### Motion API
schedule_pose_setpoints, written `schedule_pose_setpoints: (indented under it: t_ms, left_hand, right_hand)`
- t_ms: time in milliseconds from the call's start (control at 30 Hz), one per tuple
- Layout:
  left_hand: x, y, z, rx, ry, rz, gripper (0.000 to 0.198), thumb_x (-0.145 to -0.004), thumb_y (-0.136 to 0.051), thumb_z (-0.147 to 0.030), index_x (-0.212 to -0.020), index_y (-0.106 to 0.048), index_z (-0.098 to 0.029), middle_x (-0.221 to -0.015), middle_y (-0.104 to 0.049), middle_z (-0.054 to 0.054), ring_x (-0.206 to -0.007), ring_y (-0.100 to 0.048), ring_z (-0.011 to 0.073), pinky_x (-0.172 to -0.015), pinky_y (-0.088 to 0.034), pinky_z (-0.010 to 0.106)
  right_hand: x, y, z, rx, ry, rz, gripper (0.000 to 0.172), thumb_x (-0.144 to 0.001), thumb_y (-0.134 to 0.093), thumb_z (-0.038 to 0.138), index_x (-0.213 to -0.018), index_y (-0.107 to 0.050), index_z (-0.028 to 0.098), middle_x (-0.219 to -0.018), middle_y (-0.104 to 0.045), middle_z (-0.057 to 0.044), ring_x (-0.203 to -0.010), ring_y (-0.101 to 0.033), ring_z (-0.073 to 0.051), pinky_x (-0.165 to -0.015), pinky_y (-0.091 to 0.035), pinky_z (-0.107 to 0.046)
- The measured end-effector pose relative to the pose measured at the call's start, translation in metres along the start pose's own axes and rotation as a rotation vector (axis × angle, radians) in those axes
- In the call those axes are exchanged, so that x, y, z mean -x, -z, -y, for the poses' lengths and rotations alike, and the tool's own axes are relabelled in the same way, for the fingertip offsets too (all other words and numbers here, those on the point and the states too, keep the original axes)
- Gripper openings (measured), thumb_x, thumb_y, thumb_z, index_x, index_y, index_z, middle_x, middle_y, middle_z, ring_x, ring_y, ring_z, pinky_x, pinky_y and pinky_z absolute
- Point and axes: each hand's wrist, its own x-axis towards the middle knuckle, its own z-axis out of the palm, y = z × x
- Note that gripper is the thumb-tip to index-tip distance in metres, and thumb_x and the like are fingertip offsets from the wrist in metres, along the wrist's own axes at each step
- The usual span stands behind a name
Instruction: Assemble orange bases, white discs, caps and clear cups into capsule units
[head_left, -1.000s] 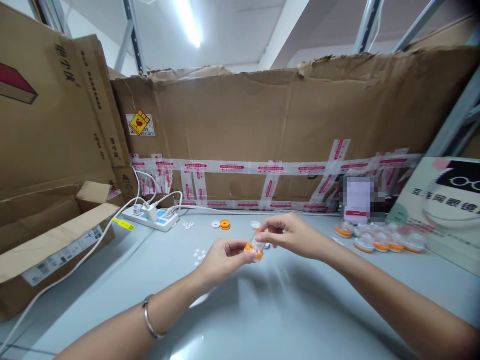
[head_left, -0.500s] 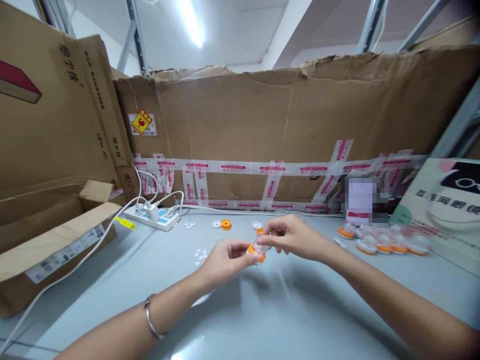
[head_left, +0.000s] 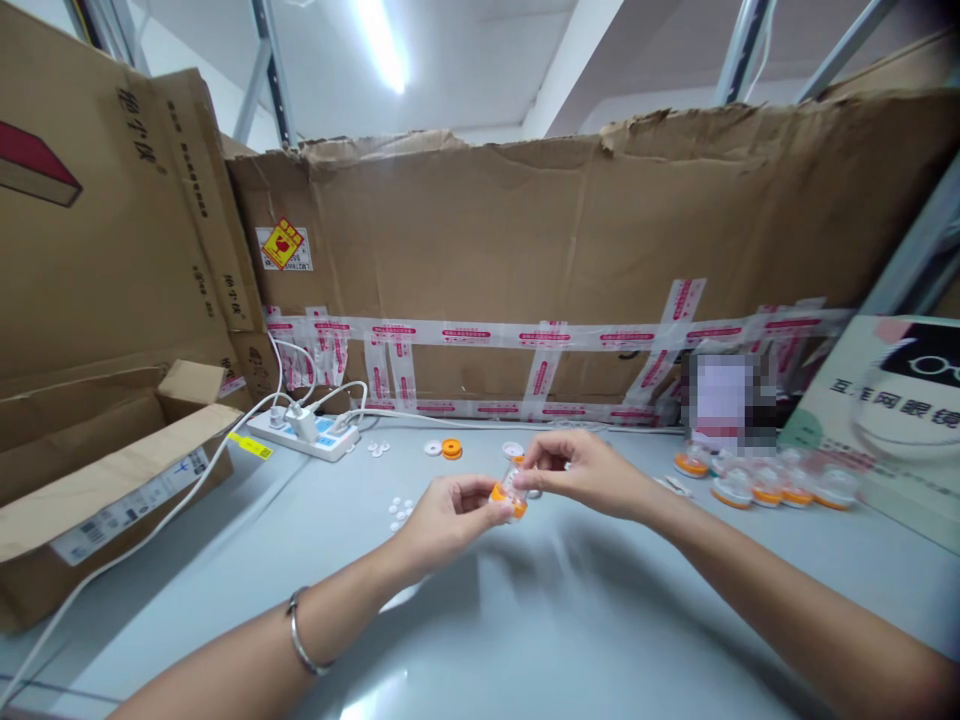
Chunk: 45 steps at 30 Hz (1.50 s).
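Note:
My left hand [head_left: 444, 518] pinches a small orange and clear plastic part [head_left: 508, 497] above the grey table [head_left: 525, 630]. My right hand [head_left: 581, 472] meets it from the right, fingers closed on the clear top of the same part. A bracelet sits on my left wrist. Just beyond my hands lie an orange ring [head_left: 451, 448], a white disc [head_left: 431, 448] and a white cap [head_left: 512, 450]. Several small white discs [head_left: 400, 511] are scattered to the left of my left hand.
A row of several orange-based clear parts [head_left: 765, 485] stands at the right, by a printed box [head_left: 885, 410]. A white power strip [head_left: 300, 436] with cables lies at the back left. An open carton [head_left: 97, 490] is at the left. Taped cardboard [head_left: 570, 260] walls the back.
Both hands stay together on the small part; the right hand's fingers have shifted slightly on its top. The view has barely moved.

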Motion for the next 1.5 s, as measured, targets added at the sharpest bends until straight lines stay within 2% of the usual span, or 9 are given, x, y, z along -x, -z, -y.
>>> schedule_pose_setpoints:
  t_ms: [67,167,233,467,600,733,1167,1333,1500]
  left_hand:
    - [-0.001,0.001,0.001,0.035,-0.001,-0.031,0.029,-0.07,-0.066,-0.034,-0.089,-0.065,-0.013,-0.089,-0.067,0.008,-0.084,-0.059,0.0183,-0.08,-0.043,0.03]
    - [-0.002,0.003,0.004,0.151,-0.018,-0.04,0.029,-0.07,-0.067,-0.034,-0.09,-0.065,-0.013,-0.09,-0.066,0.007,-0.084,-0.059,0.0176,-0.082,-0.043,0.031]
    - [-0.002,0.004,0.007,0.225,-0.016,0.003,0.03,-0.072,-0.066,-0.034,-0.093,-0.064,-0.013,-0.093,-0.065,0.008,-0.086,-0.059,0.0176,-0.084,-0.043,0.032]
    - [0.0,0.001,0.007,0.236,-0.041,-0.034,0.024,-0.071,-0.067,-0.032,-0.087,-0.065,-0.014,-0.088,-0.065,0.006,-0.087,-0.059,0.0175,-0.086,-0.042,0.033]
    - [0.0,0.0,0.003,0.335,-0.022,0.01,0.029,-0.069,-0.068,-0.034,-0.089,-0.066,-0.013,-0.089,-0.065,0.007,-0.085,-0.059,0.0176,-0.087,-0.041,0.034]
    - [0.001,-0.001,0.002,0.366,-0.013,0.04,0.027,-0.07,-0.067,-0.034,-0.086,-0.066,-0.012,-0.086,-0.064,0.007,-0.084,-0.058,0.0167,-0.088,-0.042,0.033]
    - [0.002,-0.004,0.004,0.219,-0.06,-0.043,0.032,-0.07,-0.066,-0.039,-0.087,-0.066,-0.012,-0.089,-0.066,0.008,-0.087,-0.06,0.0195,-0.088,-0.043,0.036]
    - [0.001,-0.001,0.004,0.159,0.067,-0.121,0.045,-0.07,-0.065,-0.041,-0.106,-0.059,-0.014,-0.103,-0.063,0.011,-0.096,-0.058,0.0209,-0.091,-0.042,0.036]
    - [0.0,0.0,0.006,0.056,0.067,-0.189,0.036,-0.073,-0.062,-0.04,-0.099,-0.061,-0.014,-0.1,-0.064,0.01,-0.092,-0.059,0.0194,-0.084,-0.045,0.032]
  right_hand:
    - [-0.002,-0.003,-0.002,-0.04,-0.005,-0.051,0.037,-0.071,-0.058,0.05,-0.086,-0.064,0.017,-0.064,-0.056,0.0,-0.058,-0.048,-0.012,-0.054,-0.038,-0.025]
    - [-0.002,-0.005,-0.003,-0.226,0.017,0.017,0.045,-0.075,-0.056,0.047,-0.114,-0.052,0.027,-0.097,-0.059,-0.004,-0.077,-0.054,-0.015,-0.064,-0.042,-0.027]
    - [-0.001,-0.006,-0.003,-0.329,0.002,0.061,0.041,-0.077,-0.054,0.044,-0.116,-0.052,0.03,-0.11,-0.056,-0.004,-0.089,-0.053,-0.017,-0.071,-0.042,-0.029]
    - [-0.004,-0.026,-0.006,-0.608,0.029,-0.083,0.026,-0.069,-0.067,0.038,-0.088,-0.059,0.023,-0.086,-0.059,0.001,-0.08,-0.054,-0.014,-0.073,-0.041,-0.028]
    - [-0.002,-0.029,-0.002,-0.812,0.002,0.083,0.031,-0.076,-0.059,0.041,-0.102,-0.058,0.024,-0.097,-0.061,-0.004,-0.095,-0.054,-0.017,-0.082,-0.04,-0.032]
    - [-0.003,-0.032,-0.001,-0.859,-0.001,0.158,0.03,-0.077,-0.058,0.04,-0.098,-0.064,0.02,-0.087,-0.063,-0.005,-0.086,-0.056,-0.017,-0.079,-0.041,-0.032]
    - [-0.002,-0.043,0.001,-0.886,-0.055,-0.047,0.03,-0.064,-0.069,0.042,-0.084,-0.065,0.019,-0.078,-0.061,-0.002,-0.075,-0.055,-0.015,-0.072,-0.043,-0.029]
    - [-0.001,-0.017,-0.011,-0.538,-0.086,-0.112,0.035,-0.065,-0.068,0.044,-0.087,-0.064,0.017,-0.08,-0.064,-0.003,-0.076,-0.057,-0.017,-0.076,-0.042,-0.033]
    - [0.028,0.052,-0.048,-0.116,-0.239,-0.369,0.037,-0.063,-0.066,0.045,-0.089,-0.062,0.018,-0.09,-0.068,-0.008,-0.088,-0.06,-0.024,-0.075,-0.044,-0.033]
